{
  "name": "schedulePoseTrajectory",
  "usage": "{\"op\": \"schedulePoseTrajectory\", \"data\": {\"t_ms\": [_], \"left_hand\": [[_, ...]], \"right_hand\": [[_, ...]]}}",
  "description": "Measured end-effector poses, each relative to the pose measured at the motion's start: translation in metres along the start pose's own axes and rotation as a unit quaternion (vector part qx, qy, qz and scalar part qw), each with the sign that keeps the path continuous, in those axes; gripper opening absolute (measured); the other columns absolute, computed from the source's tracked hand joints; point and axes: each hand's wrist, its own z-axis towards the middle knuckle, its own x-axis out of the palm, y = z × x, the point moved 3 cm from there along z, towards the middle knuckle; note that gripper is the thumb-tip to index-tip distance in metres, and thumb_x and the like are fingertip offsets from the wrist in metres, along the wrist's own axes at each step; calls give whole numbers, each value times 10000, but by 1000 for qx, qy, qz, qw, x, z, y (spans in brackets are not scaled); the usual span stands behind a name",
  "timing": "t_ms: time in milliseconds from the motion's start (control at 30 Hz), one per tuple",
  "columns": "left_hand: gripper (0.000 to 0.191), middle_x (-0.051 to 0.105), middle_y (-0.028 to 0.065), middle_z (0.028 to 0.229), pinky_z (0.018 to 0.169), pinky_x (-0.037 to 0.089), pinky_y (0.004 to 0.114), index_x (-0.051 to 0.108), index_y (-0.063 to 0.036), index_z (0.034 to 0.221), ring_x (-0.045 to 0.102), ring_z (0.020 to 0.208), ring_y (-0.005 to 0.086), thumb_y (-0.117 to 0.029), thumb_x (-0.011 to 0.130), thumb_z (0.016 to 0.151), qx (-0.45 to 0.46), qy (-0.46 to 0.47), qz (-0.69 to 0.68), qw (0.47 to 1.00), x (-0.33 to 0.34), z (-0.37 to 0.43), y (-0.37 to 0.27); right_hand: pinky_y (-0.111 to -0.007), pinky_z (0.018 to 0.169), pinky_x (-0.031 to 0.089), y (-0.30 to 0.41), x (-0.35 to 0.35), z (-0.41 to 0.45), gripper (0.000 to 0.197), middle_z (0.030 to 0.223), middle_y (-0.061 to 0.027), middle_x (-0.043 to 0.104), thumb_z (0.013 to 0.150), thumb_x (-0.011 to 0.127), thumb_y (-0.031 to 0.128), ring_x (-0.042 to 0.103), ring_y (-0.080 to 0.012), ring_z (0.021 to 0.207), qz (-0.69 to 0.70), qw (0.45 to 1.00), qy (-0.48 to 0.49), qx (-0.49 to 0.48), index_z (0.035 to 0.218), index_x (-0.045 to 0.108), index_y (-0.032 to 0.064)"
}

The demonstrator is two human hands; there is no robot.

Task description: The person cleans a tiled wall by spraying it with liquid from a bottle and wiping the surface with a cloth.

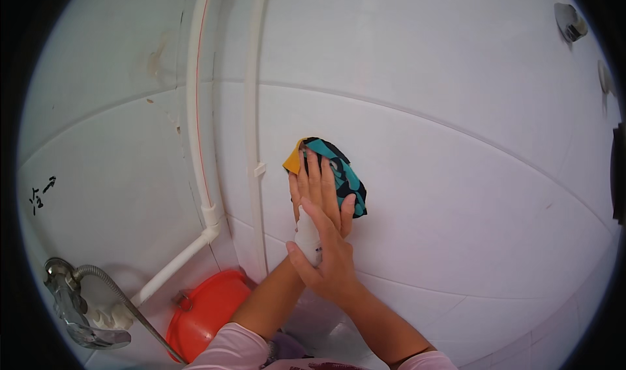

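Observation:
My left hand (315,186) lies flat against a patterned cloth (349,184) in teal, black and yellow, pressing it to the white wall panel (440,199). Its thumb sticks out to the right over the cloth's lower edge. Just in front of the left wrist, my right hand (332,257) is wrapped around a small white plastic bottle (307,240). The right index finger rests at the bottle's top and the thumb is along its near side. Some print shows on the bottle, and its far side is hidden.
White pipe (195,101) runs down the corner and bends left, beside a thin cable trunking (254,125). Lower left are a chrome mixer tap (73,311), a flexible metal hose (127,301) and a red plastic bucket (210,311). A chrome wall fitting (570,24) is at upper right.

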Motion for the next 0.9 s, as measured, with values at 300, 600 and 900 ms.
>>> {"op": "schedulePoseTrajectory", "data": {"t_ms": [300,600,900], "left_hand": [[702,238,279,1495,1111,172,563,308,91,1405,288,1337,438,-329,533,889,11,15,13,1000,0,41,-10],[704,235,237,1518,1137,172,510,307,60,1429,295,1353,395,-364,502,903,24,16,62,998,-2,69,-24],[702,251,263,1500,1120,178,537,335,73,1404,316,1328,412,-346,533,877,32,14,13,999,7,46,-21]], "right_hand": [[-342,920,444,10,-15,21,581,1059,-178,621,825,633,50,626,-232,948,-54,991,-59,-110,1353,398,-14],[-289,869,463,13,-32,38,589,916,-138,636,834,625,36,624,-183,875,-25,991,-64,-113,1369,383,-12],[-298,866,467,7,-27,23,582,922,-129,636,839,624,17,633,-187,859,-39,993,-57,-98,1369,384,-5]]}}
